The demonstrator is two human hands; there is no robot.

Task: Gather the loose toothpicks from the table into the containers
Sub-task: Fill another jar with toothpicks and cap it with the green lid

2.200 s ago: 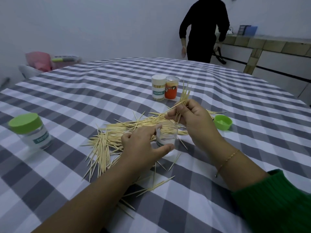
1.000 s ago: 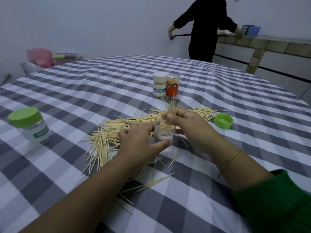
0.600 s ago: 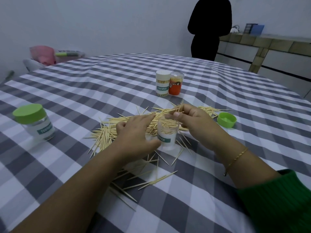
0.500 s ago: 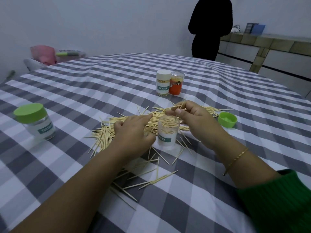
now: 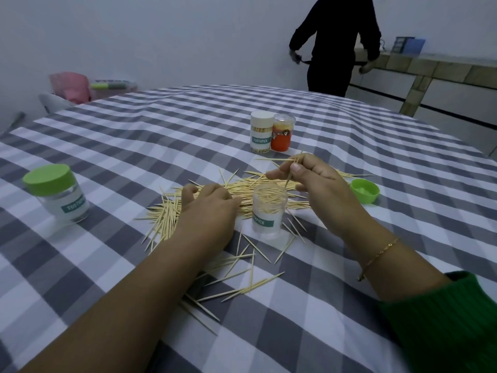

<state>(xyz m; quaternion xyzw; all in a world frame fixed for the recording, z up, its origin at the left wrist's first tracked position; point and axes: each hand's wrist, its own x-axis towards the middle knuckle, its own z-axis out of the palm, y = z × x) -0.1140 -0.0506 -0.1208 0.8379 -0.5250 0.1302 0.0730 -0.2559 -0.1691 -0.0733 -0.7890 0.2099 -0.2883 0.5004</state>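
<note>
A clear open toothpick container (image 5: 268,211) stands upright mid-table, with toothpicks inside it. My right hand (image 5: 317,184) hovers just above and right of its mouth and pinches a few toothpicks (image 5: 289,170), one pointing down into the container. My left hand (image 5: 209,211) rests palm down on the loose toothpick pile (image 5: 242,189) to the container's left, fingers relaxed. More loose toothpicks (image 5: 242,267) lie scattered in front of the container.
A green lid (image 5: 365,190) lies to the right. A green-capped jar (image 5: 57,193) stands at the left. A white-capped toothpick tube (image 5: 261,135) and an orange one (image 5: 282,133) stand behind. A person in black (image 5: 336,44) stands beyond the checked tablecloth (image 5: 161,135).
My right hand lowered a bundle of toothpicks into the container and now holds only a few. My left hand let go of the container and moved left onto the pile.
</note>
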